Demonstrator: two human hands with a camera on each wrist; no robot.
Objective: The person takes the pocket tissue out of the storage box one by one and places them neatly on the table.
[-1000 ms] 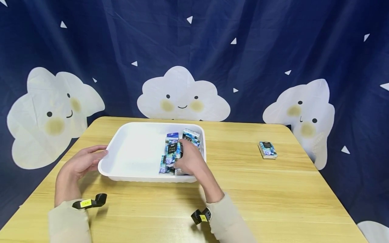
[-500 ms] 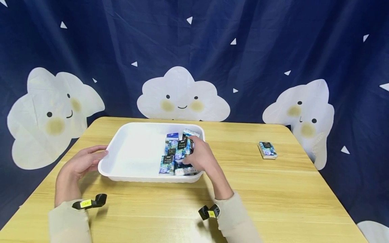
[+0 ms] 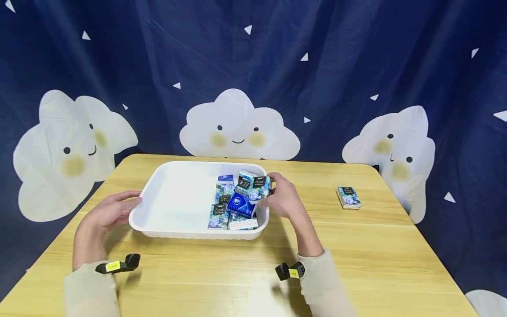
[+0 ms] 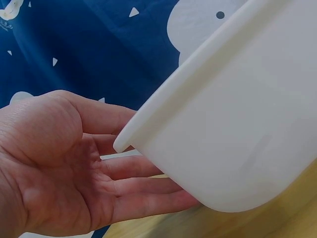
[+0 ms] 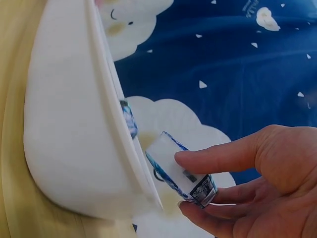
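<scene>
My left hand [image 3: 111,211] holds the left end of a white plastic tray [image 3: 174,233], the thumb at its rim. In the left wrist view its fingers reach along the outer wall. Between thumb and fingertips, my right hand [image 3: 283,196] pinches a small blue floral tissue pack [image 3: 259,187] with a black "Face" label. This pack is raised near the tray's right rim; the right wrist view shows it tilted, its pale underside exposed. Inside the tray's right part lie several similar tissue packs [image 3: 218,218], with a dark blue pack [image 3: 241,204] slanting on top.
Another floral tissue pack [image 3: 348,197] lies alone on the right of the wooden table [image 3: 356,255]. Behind the table hangs a dark blue curtain [image 3: 336,57] with smiling clouds. A small black camera is strapped to each wrist.
My right hand has moved right with the tissue pack, from over the other packs to the tray's right rim. The dark blue pack has come into view. My left hand stays at the tray.
</scene>
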